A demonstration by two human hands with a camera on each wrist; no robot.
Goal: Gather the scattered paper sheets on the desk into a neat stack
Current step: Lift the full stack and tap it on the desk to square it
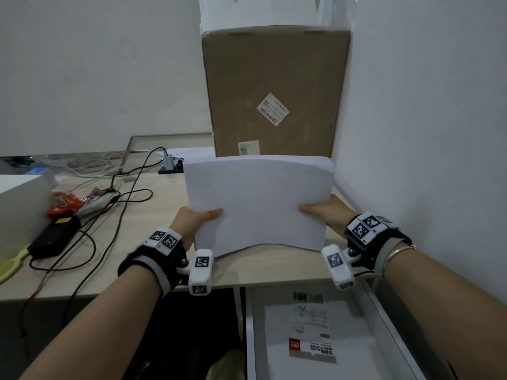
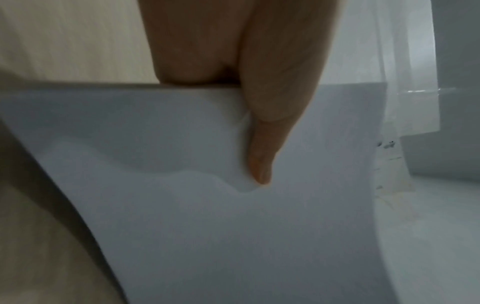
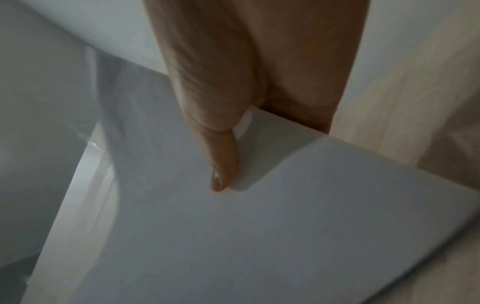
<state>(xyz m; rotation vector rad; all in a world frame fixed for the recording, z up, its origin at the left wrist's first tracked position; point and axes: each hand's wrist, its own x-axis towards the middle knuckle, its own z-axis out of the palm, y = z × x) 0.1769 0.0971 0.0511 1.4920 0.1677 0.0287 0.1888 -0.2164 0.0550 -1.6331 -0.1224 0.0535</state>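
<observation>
Worktop (image 1: 153,215) of pale wood grain carries the scene, running to a white wall on my right. Tall brown cardboard box (image 1: 274,91) stands upright at the far edge, bearing a tilted shipping label (image 1: 273,109) and a smaller label low on its face; a white carton sits on top of it.

The stack of white paper sheets (image 1: 259,204) is held on edge in front of that box, its lower edge touching the worktop at both corners and bowed clear in the middle. The sheets appear squared, with slight fanning at the upper right corner.

My left hand (image 1: 193,222) grips the left edge of the stack: thumb (image 2: 262,148) pressed flat on the near face, denting the top sheet, the other fingers hidden behind. My right hand (image 1: 326,212) grips the right edge likewise, thumb (image 3: 223,162) lying on the near face, fingers behind. Both grips are pinching the stack.

To the left lie a black power adapter (image 1: 53,238) with looped dark cables (image 1: 115,198), a red snack wrapper (image 1: 64,204), and a white box (image 1: 19,204) at the frame edge. A grey plug adapter (image 1: 168,161) sits on a black base farther back.
</observation>
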